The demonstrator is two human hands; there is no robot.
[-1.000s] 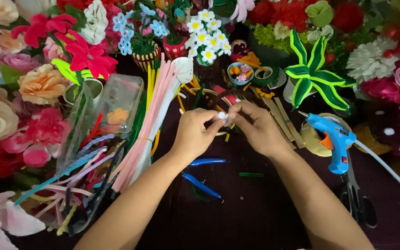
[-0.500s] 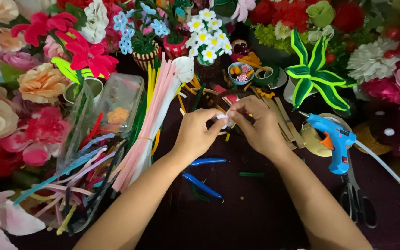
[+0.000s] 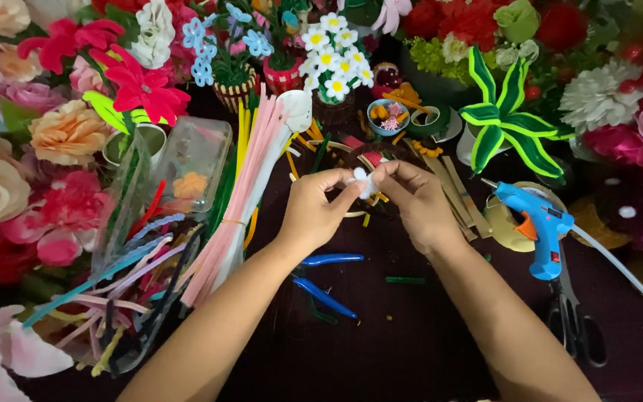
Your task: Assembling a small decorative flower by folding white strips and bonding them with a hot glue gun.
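1. Fingertips of both hands meet at the centre of the frame, and we see them pinched together on a small white fuzzy pipe-cleaner piece [image 3: 362, 181].
2. Our left hand [image 3: 318, 212] grips the white piece from the left with thumb and forefinger closed on it; the other fingers curl under.
3. Our right hand [image 3: 414, 205] closes on the same piece from the right, thumb below and forefinger above, so the piece sits between the two sets of fingertips, raised above the dark table [image 3: 411, 335].
4. Just below the left wrist we see blue-handled pliers [image 3: 325, 279] lying on the table, with a short green stem piece [image 3: 405, 281] just right of them.
5. Left of the hands lies a long bundle of pink and white pipe cleaners [image 3: 243, 201], with a clear plastic box [image 3: 191, 164] beside it.
6. At the right of the frame a blue hot-glue gun [image 3: 537, 223] stands, and dark scissors [image 3: 574, 320] lie below it.
7. Handmade flowers of many colours [image 3: 139, 85] fill the upper and left edges.
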